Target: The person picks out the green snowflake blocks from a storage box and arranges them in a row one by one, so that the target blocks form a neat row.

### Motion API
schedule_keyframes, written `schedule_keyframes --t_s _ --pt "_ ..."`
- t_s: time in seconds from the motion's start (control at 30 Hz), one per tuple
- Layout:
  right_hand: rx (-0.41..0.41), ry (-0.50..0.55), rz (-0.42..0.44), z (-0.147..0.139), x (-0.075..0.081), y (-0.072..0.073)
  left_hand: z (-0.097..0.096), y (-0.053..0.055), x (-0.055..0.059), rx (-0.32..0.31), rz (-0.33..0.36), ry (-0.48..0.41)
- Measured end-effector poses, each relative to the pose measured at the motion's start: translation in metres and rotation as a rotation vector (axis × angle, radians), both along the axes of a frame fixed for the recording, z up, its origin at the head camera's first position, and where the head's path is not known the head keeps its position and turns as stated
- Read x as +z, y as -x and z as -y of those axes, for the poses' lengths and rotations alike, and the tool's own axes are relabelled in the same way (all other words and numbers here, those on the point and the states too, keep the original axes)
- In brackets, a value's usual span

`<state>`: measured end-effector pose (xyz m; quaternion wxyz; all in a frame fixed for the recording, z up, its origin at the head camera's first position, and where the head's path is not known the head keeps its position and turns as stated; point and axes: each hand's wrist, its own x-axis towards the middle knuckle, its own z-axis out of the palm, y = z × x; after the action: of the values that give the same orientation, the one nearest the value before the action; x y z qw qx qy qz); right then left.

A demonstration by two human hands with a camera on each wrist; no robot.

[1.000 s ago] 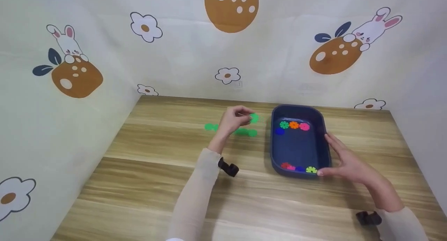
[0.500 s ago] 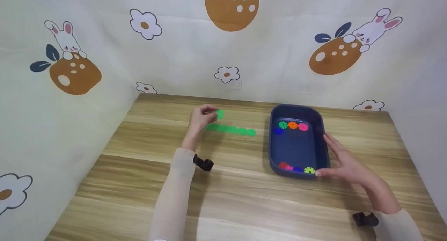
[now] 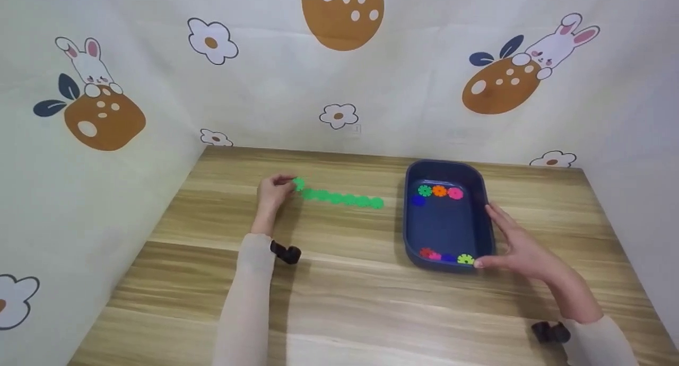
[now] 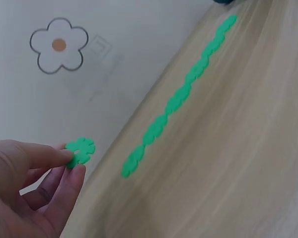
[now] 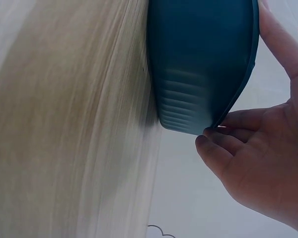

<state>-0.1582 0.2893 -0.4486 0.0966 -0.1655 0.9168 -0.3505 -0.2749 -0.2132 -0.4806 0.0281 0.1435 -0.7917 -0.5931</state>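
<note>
Between thumb and fingertips, my left hand [image 3: 272, 196] pinches a green notched plastic snowflake disc [image 4: 81, 152]. The held disc is at the left end of a row of green discs [image 3: 342, 198] on the table, a little behind it. In the left wrist view the row [image 4: 176, 99] runs away from the hand, with a gap between its end and the held disc. My right hand [image 3: 522, 249] holds the dark blue plastic bin [image 3: 407, 217] at its near right corner, thumb on the front rim and fingers along the right side.
Inside the bin, a green disc [image 3: 425, 190], an orange disc [image 3: 439, 191] and a pink disc [image 3: 455, 193] lie toward the back, near a blue disc [image 3: 418, 200]. A yellow disc [image 3: 466, 259] and several others lie at the front. A patterned cloth [image 3: 265, 90] stands behind the wooden table [image 3: 339, 302].
My left hand has moved left with the green disc, passing over the row to its left end, and has lowered slightly. The right hand has stayed at the bin.
</note>
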Motion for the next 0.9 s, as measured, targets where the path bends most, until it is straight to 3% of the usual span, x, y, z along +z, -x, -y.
schedule_keyframes --t_s 0.13,0.3,0.4,0.67,0.9 --pt "0.005 0.020 -0.011 0.000 -0.001 -0.001 0.007 0.001 -0.010 0.021 0.035 0.038" --pt "0.003 0.017 -0.001 0.000 -0.002 0.000 0.007 -0.001 -0.017 0.050 0.052 0.252" --pt "0.001 0.014 0.003 0.000 -0.002 0.000 0.005 -0.001 -0.015 0.036 0.068 0.320" --pt "0.001 0.011 0.013 0.002 0.000 -0.001 0.001 -0.002 -0.012 0.032 0.123 0.371" --pt "-0.003 0.003 0.025 0.001 0.001 0.001 0.000 -0.002 -0.014 0.037 0.102 0.378"
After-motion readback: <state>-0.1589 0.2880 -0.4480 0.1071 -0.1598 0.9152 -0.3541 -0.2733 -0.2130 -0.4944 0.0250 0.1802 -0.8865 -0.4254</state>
